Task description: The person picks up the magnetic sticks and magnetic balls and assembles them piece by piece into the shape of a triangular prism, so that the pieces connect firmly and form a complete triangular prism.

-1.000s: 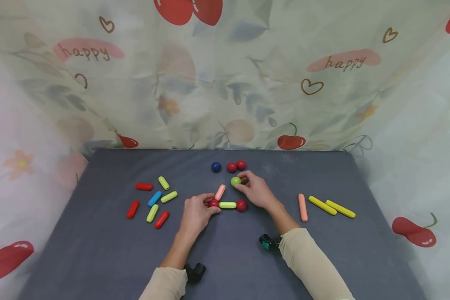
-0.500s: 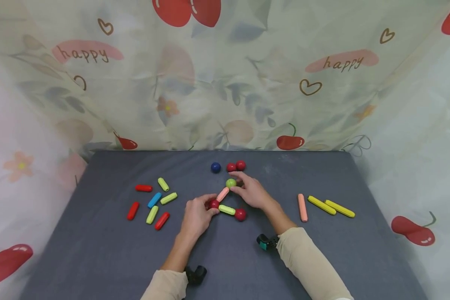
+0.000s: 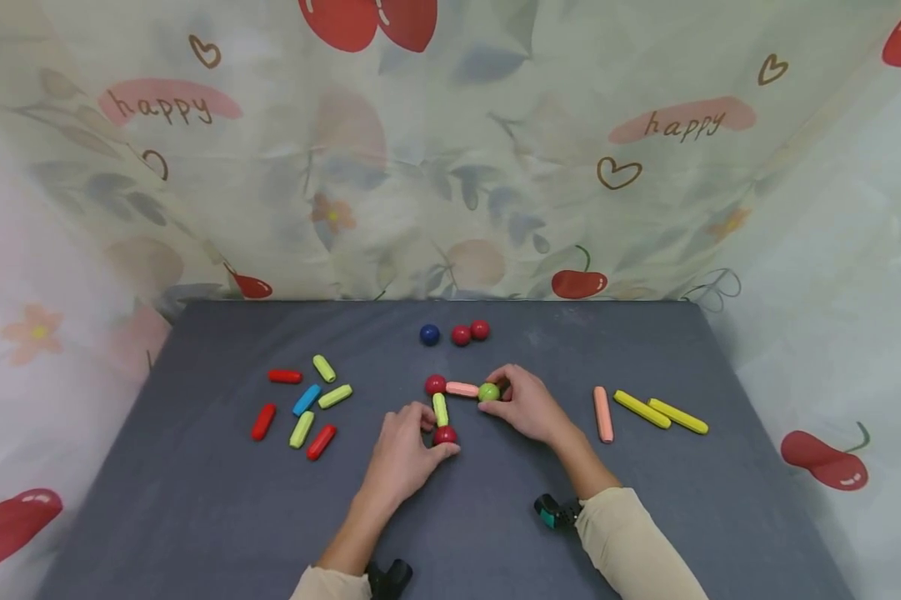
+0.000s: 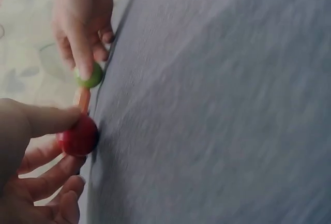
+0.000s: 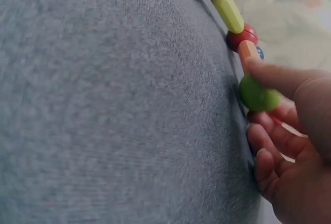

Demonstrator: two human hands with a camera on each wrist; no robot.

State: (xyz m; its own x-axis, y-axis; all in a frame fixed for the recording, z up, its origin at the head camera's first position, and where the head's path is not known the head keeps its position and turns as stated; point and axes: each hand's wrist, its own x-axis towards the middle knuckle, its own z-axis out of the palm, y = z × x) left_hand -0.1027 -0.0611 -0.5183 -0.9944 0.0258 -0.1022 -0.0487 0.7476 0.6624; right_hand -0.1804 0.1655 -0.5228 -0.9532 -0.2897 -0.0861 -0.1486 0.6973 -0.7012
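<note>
My hands are apart, each pinching one end of an L-shaped chain in the middle of the dark grey cloth surface. My left hand grips the near glossy red ball, its near edge under my thumb; my right hand holds the glossy lime-green ball, its right side covered by my fingers. Between them, a short yellow-green faceted stick runs away from me to the far glossy red ball, and a short pale pink faceted stick runs right from there to the green one. Whether the pieces are joined or merely touching, I can't tell.

From my left wrist, the near red ball fills my grip and the yellow-green stick is out of sight. From my right wrist, that same ball is cut off at the top edge, while the far one shows a thin dark line (the head view is too small for it). A sliver of the glossy blue ball peeks out there with a pale mark; from above it sits whole at the far side, left of two glossy red balls.
</note>
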